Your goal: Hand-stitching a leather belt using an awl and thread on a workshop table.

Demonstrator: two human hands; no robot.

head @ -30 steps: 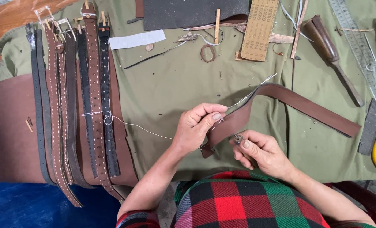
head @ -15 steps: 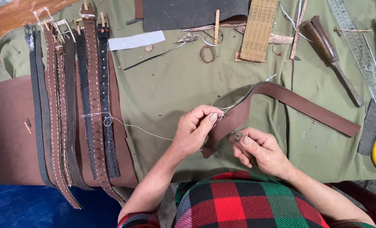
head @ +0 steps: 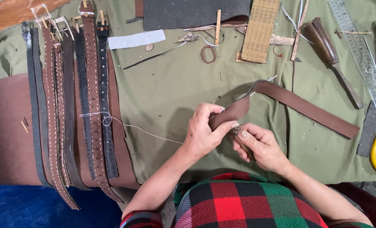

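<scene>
Brown leather strap (head: 298, 105) lay across the green cloth (head: 167, 88), its near end pinched in the left hand (head: 205, 135), fingers curled tight around it. Just beside, the right hand (head: 260, 147) gripped a small metal piece at that end; white thread (head: 145, 131) trailed leftward toward the finished belts (head: 69, 109).

Brown leather strap (head: 298, 103): long, flat, matte, plain-edged; its far end lies flat on the green cloth toward the right, the near end lifted and folded back on itself, pinched between both hands at table centre. White thread (head: 148, 131): thin, slack, runs from the folded strap end leftward across the cloth in a shallow curve, ending in a small loop over the row of finished belts.
</scene>
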